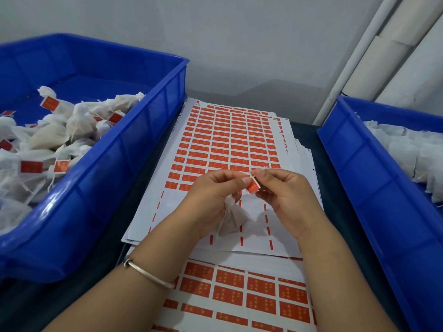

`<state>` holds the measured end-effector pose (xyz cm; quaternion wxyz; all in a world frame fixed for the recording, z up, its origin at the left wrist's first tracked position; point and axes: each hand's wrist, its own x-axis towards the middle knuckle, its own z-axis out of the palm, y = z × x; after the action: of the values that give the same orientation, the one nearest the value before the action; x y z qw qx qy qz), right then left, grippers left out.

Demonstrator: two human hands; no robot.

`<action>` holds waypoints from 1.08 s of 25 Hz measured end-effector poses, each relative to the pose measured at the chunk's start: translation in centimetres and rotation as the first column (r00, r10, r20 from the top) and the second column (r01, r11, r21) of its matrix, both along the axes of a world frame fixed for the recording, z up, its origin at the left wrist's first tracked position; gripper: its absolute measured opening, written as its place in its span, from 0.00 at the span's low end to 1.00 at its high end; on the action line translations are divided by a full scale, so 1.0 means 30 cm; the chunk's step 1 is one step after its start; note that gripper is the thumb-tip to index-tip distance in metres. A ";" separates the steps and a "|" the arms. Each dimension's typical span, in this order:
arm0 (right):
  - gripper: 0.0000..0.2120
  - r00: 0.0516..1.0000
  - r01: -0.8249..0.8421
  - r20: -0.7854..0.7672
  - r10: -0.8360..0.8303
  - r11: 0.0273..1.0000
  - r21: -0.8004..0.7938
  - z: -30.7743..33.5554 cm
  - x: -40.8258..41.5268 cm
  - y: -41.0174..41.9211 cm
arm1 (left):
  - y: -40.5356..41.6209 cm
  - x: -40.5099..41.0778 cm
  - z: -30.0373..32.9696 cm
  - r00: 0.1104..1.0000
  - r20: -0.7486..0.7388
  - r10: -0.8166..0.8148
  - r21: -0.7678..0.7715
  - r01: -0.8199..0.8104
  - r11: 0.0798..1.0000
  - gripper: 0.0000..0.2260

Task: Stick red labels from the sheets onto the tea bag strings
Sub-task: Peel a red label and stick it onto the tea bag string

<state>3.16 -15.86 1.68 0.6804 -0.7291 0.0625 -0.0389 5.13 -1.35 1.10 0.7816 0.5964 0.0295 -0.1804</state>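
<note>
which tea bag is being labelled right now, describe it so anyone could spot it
Between the two blue bins lies a label sheet. Above its near end, the left hand holds one tea bag, hanging below the palm. It is the only bag outside a bin.

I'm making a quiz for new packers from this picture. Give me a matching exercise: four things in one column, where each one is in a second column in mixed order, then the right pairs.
Things:
1. red label
2. tea bag
3. labelled tea bags
4. unlabelled tea bags

Places:
A. in the blue crate on the left
B. pinched between the fingertips of both hands
C. in the blue crate on the right
D. hanging below the left hand, over the label sheet

Pairs: 1-B, 2-D, 3-A, 4-C. The right hand shares the label pinch.
</note>
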 end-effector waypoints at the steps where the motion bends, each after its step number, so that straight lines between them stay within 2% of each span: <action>1: 0.13 1.000 -0.001 0.003 0.001 1.000 0.004 0.000 0.000 -0.001 | -0.001 0.001 0.000 1.000 0.003 -0.002 0.004 0.002 1.000 0.03; 4: 0.16 1.000 0.000 0.005 0.000 1.000 0.010 -0.003 0.001 -0.002 | -0.002 0.001 -0.004 1.000 0.010 -0.007 0.013 0.006 1.000 0.03; 7: 0.14 1.000 0.003 0.016 -0.002 1.000 -0.006 -0.005 0.000 -0.005 | -0.003 -0.004 0.000 1.000 0.025 0.001 0.047 -0.003 0.999 0.02; 11: 0.11 0.999 -0.030 0.023 0.034 0.988 -0.153 0.001 0.001 -0.015 | -0.003 -0.002 0.001 0.988 0.153 -0.024 0.267 -0.017 0.964 0.04; 13: 0.14 1.000 -0.005 0.023 0.011 0.968 -0.251 -0.001 0.004 -0.010 | -0.001 0.000 0.005 0.975 0.215 -0.051 0.352 -0.028 0.936 0.05; 17: 0.17 0.996 0.044 0.083 -0.014 0.926 -0.374 0.003 -0.023 0.015 | 0.018 -0.005 0.045 0.907 0.322 -0.273 0.593 0.032 0.805 0.07; 20: 0.19 0.984 0.092 0.178 -0.032 0.936 -0.339 0.020 -0.056 0.039 | 0.035 -0.009 0.108 0.826 0.391 -0.405 0.753 -0.035 0.657 0.08; 22: 0.21 0.970 0.136 0.233 -0.068 0.947 -0.290 0.045 -0.071 0.066 | 0.049 -0.019 0.158 0.804 0.456 -0.383 0.761 -0.128 0.636 0.07; 24: 0.22 0.963 0.146 0.256 -0.080 0.958 -0.248 0.074 -0.083 0.097 | 0.073 -0.033 0.210 0.810 0.517 -0.278 0.693 -0.205 0.691 0.06; 27: 0.17 0.974 0.094 0.221 -0.051 0.977 -0.189 0.102 -0.107 0.146 | 0.136 -0.033 0.309 0.807 0.583 -0.090 0.556 -0.316 0.769 0.08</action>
<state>-0.04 -11.48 4.75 0.6052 -0.7820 0.0114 -0.1483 4.13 2.74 10.37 0.5167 0.8448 -0.1132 0.0802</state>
